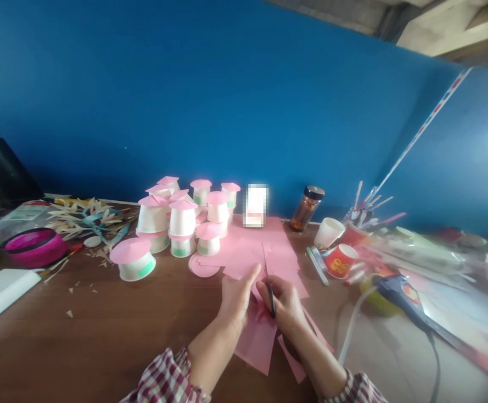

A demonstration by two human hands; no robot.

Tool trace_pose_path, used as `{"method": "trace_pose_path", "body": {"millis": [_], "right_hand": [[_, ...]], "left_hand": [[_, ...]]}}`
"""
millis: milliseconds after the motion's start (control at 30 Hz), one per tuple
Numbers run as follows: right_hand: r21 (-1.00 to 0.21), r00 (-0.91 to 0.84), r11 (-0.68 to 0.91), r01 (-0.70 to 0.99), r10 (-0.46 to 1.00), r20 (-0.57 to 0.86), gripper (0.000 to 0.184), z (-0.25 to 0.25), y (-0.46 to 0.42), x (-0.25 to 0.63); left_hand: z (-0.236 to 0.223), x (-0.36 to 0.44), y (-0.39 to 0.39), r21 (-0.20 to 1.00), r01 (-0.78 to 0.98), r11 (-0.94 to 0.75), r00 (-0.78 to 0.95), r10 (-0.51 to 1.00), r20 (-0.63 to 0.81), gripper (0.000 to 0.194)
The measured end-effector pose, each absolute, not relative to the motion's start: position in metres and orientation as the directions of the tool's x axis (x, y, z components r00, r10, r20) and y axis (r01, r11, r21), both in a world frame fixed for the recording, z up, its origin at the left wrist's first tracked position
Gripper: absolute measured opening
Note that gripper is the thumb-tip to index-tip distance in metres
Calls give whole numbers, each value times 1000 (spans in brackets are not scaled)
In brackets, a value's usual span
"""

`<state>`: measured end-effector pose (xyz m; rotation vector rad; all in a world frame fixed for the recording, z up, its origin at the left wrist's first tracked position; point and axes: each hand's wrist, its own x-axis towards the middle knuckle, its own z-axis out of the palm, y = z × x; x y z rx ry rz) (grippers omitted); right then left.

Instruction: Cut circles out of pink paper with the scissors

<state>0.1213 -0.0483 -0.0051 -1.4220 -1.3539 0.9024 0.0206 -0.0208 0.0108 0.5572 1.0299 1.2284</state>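
Pink paper point(257, 341) lies under and between my hands over the brown table. My left hand point(236, 296) grips the paper, its thumb pointing up and away while the other fingers are partly hidden. Scissors point(271, 302) with a dark handle are in my right hand point(284, 307), its fingers curled round the handle. The thin blades point away from me, over the paper. Beyond both hands spreads a stack of pink sheets point(275, 240). Pink paper discs point(204, 266) rest at the stack's left edge.
White paper cups with pink cone tops point(132, 260) cluster left of the sheets. A dark-lidded jar point(306, 210), a red cup point(341, 261) and a blue glue gun point(407, 299) with its cord stand or lie rightward. A magenta bowl point(36, 249) is far left.
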Motion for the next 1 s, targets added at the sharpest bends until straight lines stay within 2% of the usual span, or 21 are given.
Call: {"method": "trace_pose_path", "body": {"millis": [133,433,767,1000], "right_hand": [[-971,119,42,234,990,71,31,-6,-48,119],[-995,125,-6,101,992,6,36,-11,-46,119],[-985,109,32,167,993,51,37,-12,-45,123],[-992,106,34,123,993,47,36,-3,-48,119]], "left_hand": [[13,20,-19,826,-479,296,-55,929,-365,30],[5,20,-18,873,-371,317,-9,939,-345,29],[4,19,-19,871,-404,278,-3,952,-306,26],[8,20,-20,859,-393,327,52,941,-335,27]]}}
